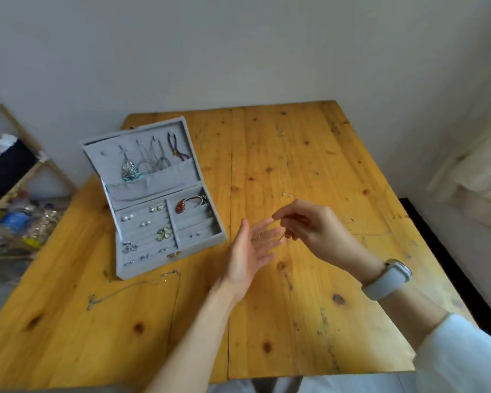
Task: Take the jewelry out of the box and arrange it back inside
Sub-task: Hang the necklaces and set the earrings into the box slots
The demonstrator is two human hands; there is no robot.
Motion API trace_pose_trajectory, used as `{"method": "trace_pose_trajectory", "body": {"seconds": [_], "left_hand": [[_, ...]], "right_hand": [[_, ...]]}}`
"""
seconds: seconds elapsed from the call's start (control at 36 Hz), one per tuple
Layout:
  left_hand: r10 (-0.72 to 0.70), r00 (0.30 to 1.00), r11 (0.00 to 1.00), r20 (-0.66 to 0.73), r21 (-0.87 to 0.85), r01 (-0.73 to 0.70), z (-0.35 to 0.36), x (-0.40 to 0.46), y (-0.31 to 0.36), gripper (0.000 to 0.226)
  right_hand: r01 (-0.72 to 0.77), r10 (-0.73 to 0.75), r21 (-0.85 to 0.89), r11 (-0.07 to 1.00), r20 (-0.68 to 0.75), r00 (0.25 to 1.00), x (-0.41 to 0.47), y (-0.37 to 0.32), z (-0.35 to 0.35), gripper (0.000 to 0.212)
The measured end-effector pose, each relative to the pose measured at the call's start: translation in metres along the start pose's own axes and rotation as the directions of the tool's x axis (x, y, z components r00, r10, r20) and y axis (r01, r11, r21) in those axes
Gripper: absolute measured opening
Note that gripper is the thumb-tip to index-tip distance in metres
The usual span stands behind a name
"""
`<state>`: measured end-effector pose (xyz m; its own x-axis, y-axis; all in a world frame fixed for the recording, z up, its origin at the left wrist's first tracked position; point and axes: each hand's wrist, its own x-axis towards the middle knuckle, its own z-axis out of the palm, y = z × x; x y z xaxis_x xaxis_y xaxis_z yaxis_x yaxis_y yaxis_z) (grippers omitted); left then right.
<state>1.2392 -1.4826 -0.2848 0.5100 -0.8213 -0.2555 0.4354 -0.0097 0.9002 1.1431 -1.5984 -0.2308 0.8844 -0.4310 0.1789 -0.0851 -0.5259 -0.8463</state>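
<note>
An open grey jewelry box point(119, 259) stands on the left part of the wooden table point(309, 293). Necklaces point(150, 160) hang in its lid, and several earrings and a flower brooch point(164, 233) lie in its tray. A red-beaded bracelet point(187, 205) sits in a right compartment. A thin silver chain point(131, 285) lies on the table in front of the box. My left hand point(253, 251) is held palm up with straight fingers, right of the box. My right hand point(309, 222) pinches a small thin piece of jewelry point(281, 236) just above the left fingertips.
A wooden shelf point(17, 177) with bags and bottles stands to the left of the table. A white wall runs behind. A pale cushion or bedding point(476, 165) lies at the right. A grey watch point(389, 279) is on my right wrist.
</note>
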Motion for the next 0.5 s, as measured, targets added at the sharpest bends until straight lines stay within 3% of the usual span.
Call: {"method": "trace_pose_trajectory", "body": {"seconds": [0.08, 0.19, 0.33, 0.42, 0.5], "left_hand": [[-0.078, 0.993, 0.983, 0.089, -0.159, 0.092, -0.023, -0.011, 0.015, 0.053], [-0.046, 0.996, 0.994, -0.073, -0.098, 0.039, -0.059, -0.024, 0.026, 0.029], [0.174, 0.899, 0.951, -0.402, 0.307, -0.047, -0.098, -0.025, 0.039, 0.017], [0.328, 0.832, 0.837, -0.449, 0.546, -0.035, -0.116, -0.017, 0.045, 0.015], [0.438, 0.789, 0.655, -0.431, 0.754, 0.048, -0.127, -0.008, 0.045, 0.013]], "right_hand": [[-0.035, 0.037, 0.085, 0.996, -0.030, 0.999, 0.017, -0.007, 0.021, 0.020], [-0.110, 0.112, 0.105, 0.988, -0.017, 0.994, 0.040, -0.005, 0.054, 0.012], [-0.158, 0.162, 0.091, 0.983, -0.036, 0.986, 0.066, 0.005, 0.096, 0.020], [-0.157, 0.159, 0.029, 0.987, -0.068, 0.985, 0.079, 0.008, 0.114, 0.013], [-0.153, 0.149, -0.041, 0.987, -0.084, 0.985, 0.088, 0.010, 0.123, 0.009]]}}
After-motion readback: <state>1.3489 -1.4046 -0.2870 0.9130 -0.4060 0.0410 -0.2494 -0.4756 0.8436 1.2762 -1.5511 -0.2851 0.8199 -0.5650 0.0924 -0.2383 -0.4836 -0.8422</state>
